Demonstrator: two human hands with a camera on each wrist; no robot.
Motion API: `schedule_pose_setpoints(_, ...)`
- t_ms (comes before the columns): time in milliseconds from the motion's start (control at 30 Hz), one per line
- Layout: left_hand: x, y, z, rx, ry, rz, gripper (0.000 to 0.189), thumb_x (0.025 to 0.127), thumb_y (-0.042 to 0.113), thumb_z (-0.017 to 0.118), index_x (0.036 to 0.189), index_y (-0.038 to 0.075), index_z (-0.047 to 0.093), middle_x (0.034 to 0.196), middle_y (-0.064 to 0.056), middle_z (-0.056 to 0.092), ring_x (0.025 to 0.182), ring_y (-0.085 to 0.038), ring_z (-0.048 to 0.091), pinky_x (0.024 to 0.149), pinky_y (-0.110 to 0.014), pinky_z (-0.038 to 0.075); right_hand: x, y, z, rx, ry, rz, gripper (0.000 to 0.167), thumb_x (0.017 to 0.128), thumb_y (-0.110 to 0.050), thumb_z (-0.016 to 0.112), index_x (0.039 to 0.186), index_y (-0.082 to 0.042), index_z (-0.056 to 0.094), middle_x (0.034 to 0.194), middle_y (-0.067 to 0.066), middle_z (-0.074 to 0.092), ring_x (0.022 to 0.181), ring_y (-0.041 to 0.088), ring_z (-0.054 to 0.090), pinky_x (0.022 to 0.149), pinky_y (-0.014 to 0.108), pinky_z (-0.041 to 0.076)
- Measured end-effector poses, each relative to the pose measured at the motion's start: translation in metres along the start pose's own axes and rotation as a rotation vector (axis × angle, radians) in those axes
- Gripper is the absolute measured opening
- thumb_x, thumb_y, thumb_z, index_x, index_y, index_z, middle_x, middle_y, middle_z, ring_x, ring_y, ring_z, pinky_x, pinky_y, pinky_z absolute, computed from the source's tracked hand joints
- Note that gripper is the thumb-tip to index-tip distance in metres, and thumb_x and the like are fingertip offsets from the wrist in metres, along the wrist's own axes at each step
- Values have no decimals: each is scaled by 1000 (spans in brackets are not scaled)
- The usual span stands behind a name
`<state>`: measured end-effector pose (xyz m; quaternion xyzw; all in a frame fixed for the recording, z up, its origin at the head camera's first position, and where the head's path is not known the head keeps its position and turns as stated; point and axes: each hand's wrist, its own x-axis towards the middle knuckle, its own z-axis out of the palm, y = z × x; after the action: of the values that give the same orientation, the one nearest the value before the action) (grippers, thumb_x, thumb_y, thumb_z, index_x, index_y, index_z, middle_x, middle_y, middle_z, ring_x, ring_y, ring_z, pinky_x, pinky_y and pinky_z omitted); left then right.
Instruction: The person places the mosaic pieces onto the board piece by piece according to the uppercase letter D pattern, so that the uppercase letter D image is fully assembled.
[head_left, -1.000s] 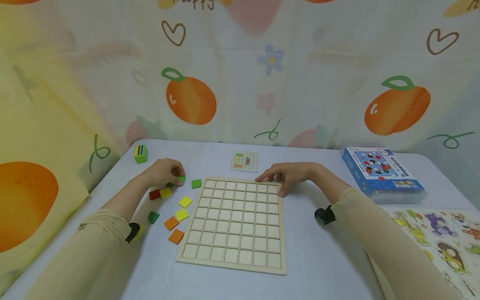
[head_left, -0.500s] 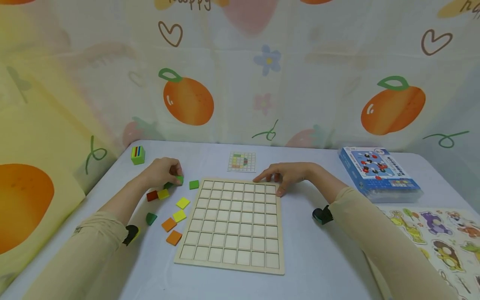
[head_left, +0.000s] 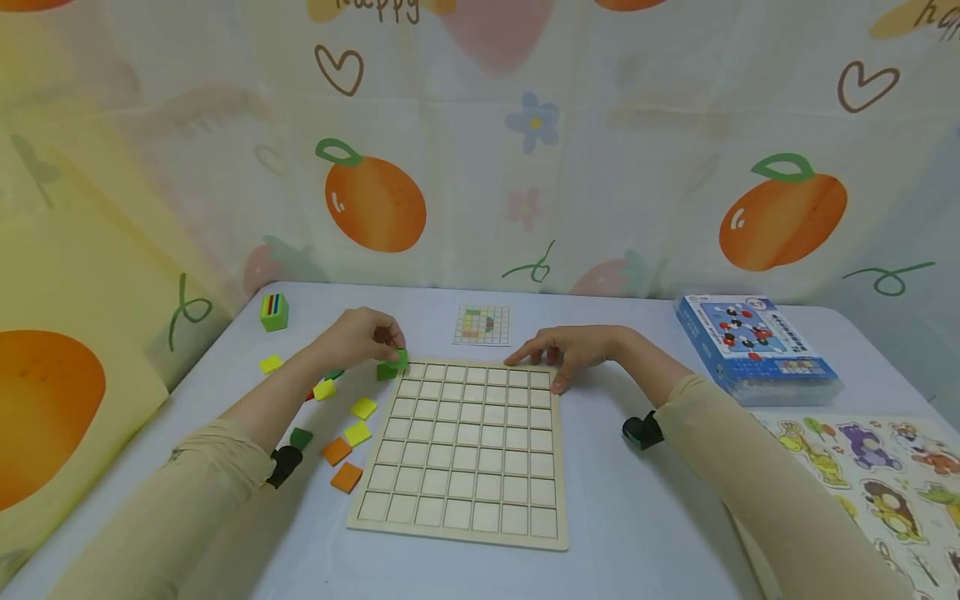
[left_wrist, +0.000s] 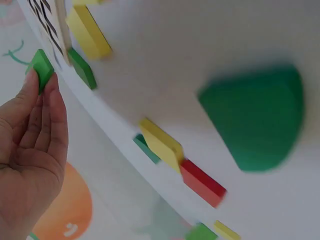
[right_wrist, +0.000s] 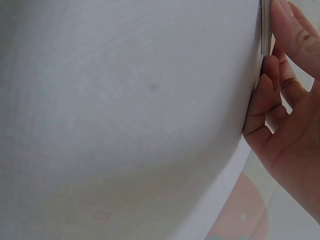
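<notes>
In the head view, my left hand [head_left: 362, 340] pinches a green square tile [head_left: 402, 358] over the far left corner of a wooden grid board [head_left: 457, 537]. The left wrist view shows that tile [left_wrist: 43, 69] between thumb and fingertips. A second green tile [head_left: 386, 372] lies beside the board, just under the held one. My right hand [head_left: 581, 350] grips the board's far right corner, thumb at the side and index finger along the far edge. Left of the board lie several yellow tiles [head_left: 364, 407], two orange tiles [head_left: 347, 477], a red tile [left_wrist: 204, 183] and a dark green rounded piece [left_wrist: 260, 120].
A small card with a coloured grid pattern [head_left: 482, 325] lies behind the board. At the far left stands a green striped block [head_left: 274, 312]. A blue box [head_left: 757, 346] and a sheet of animal pictures [head_left: 877, 475] occupy the right side.
My left hand has lifted the green tile and carried it right, from the loose pieces to the board's corner. A yellow tile behind the left forearm has come into view. The right hand stays put.
</notes>
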<state>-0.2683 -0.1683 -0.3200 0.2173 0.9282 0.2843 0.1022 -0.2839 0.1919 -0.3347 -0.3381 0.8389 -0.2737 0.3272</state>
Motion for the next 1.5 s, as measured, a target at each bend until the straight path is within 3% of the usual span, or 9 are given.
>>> schedule_pose_setpoints(333,6,21,20,-22,-83,73,7,85,5,74,91,5,72,92,-8,74,86,-15,67,76,-27,54,-1,-2,1,-7,12,20,76,77,-11,82,145,-21,51,130,12,48,101,22,43,85,31,39)
schedule_pose_setpoints(667,4,33,30,1,-110,66,5,82,2,76,87,3,72,88,-8,74,79,-13,61,74,-23,51,-2,-3,0,-3,3,-15,76,77,-10,81,145,-16,50,131,15,47,99,22,43,84,31,39)
schedule_pose_setpoints(1000,1,34,32,-22,-131,58,4,82,5,77,84,2,74,86,-6,76,78,-10,65,78,-26,54,1,3,1,-2,13,19,78,75,-12,83,145,-22,51,133,11,48,102,22,43,86,31,39)
schedule_pose_setpoints(1500,1,33,35,15,-104,84,6,83,1,75,84,6,78,85,-5,77,76,-9,64,74,-23,52,-1,3,1,0,1,-43,76,77,-11,82,146,-14,49,130,15,47,99,22,42,84,31,39)
